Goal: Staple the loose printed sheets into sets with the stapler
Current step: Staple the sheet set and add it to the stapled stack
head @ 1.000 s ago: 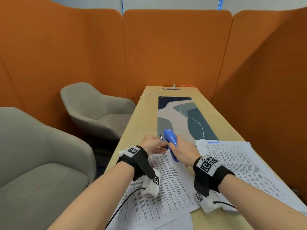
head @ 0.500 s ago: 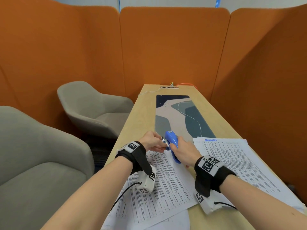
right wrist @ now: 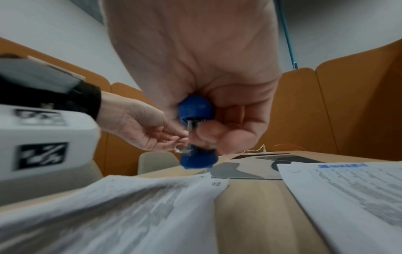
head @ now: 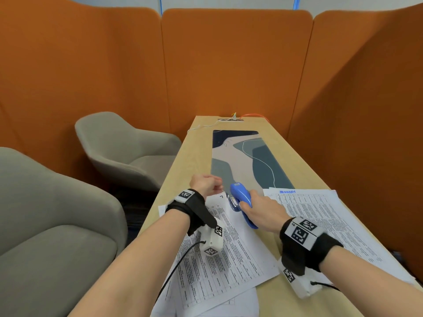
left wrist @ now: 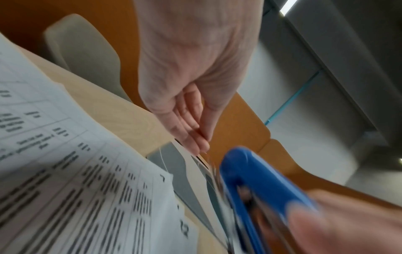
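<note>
Light wood desk (head: pixel 194 143) w/ patterned desk mat (head: pixel 240 156) down the centre. Printed sheets (head: pixel 229 259) at near end; cables (head: pixel 201 126) at far end.

The left hand (left wrist: pixel 191 68) hangs over the far edge of the desk (left wrist: pixel 121 110). Its fingers (left wrist: pixel 189 132) are close together and point down toward the blue stapler (left wrist: pixel 259 180). Between the fingertips there seems to be something thin, but the picture is too blurred to say what. The stapler is held from the lower right by the right hand (left wrist: pixel 348 223), which is very blurred. Left of the stapler lie the printed sheets (left wrist: pixel 76 180) with tables of text, on the desk. Beyond the corner of the sheets a patterned desk mat (left wrist: pixel 174 165) shows. Behind the hand there is a grey armchair (left wrist: pixel 85 55) and an orange partition (left wrist: pixel 245 123).
</note>
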### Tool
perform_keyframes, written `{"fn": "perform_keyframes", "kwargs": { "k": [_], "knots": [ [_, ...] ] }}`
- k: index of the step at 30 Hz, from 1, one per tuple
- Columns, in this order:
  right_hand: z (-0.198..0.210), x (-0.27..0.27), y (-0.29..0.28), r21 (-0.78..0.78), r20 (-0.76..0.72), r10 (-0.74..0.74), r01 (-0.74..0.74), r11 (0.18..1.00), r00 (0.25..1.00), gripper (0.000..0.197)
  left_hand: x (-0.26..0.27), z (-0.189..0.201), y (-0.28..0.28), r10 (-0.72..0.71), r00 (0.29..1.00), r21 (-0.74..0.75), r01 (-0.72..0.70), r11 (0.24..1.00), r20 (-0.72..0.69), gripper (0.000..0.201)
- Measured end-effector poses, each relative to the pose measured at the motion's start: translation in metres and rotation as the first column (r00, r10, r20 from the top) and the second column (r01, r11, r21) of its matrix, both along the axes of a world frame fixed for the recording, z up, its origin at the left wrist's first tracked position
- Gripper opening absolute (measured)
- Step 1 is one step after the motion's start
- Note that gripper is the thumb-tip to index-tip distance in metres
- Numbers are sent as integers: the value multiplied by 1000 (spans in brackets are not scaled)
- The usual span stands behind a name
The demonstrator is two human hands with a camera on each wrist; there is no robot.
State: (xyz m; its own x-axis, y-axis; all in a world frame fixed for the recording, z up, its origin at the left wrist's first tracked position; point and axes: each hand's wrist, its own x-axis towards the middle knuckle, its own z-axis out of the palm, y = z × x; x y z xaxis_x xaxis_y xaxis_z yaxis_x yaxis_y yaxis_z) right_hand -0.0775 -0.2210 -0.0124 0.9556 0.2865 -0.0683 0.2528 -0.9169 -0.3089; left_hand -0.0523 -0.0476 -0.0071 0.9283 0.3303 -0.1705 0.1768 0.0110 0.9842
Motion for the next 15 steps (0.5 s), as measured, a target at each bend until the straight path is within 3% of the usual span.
{"fn": "perform_keyframes", "kwargs": {
  "k": [3, 8, 11, 15],
  "knots": [
    [-7, 4, -12, -23, -56, -68, 67, 997, 996, 39, 0, 11, 16, 161, 984, 184, -171, 968, 71, 18],
    [-5, 16, -11, -48, -141, -178, 173, 984, 974, 42, -20, 34, 30, 75, 965, 596, -215, 773, 251, 23],
    [-3, 18, -3, -113, -144, -152, 136, 984, 978, 38, -33, 38, 31, 39, 932, 670, -288, 684, 361, 16],
    [-7, 21, 2, -76, -139, -130, 121, 990, 982, 35, -51, 45, 20, -15, 882, 678, -352, 645, 471, 11]
  ]
}}
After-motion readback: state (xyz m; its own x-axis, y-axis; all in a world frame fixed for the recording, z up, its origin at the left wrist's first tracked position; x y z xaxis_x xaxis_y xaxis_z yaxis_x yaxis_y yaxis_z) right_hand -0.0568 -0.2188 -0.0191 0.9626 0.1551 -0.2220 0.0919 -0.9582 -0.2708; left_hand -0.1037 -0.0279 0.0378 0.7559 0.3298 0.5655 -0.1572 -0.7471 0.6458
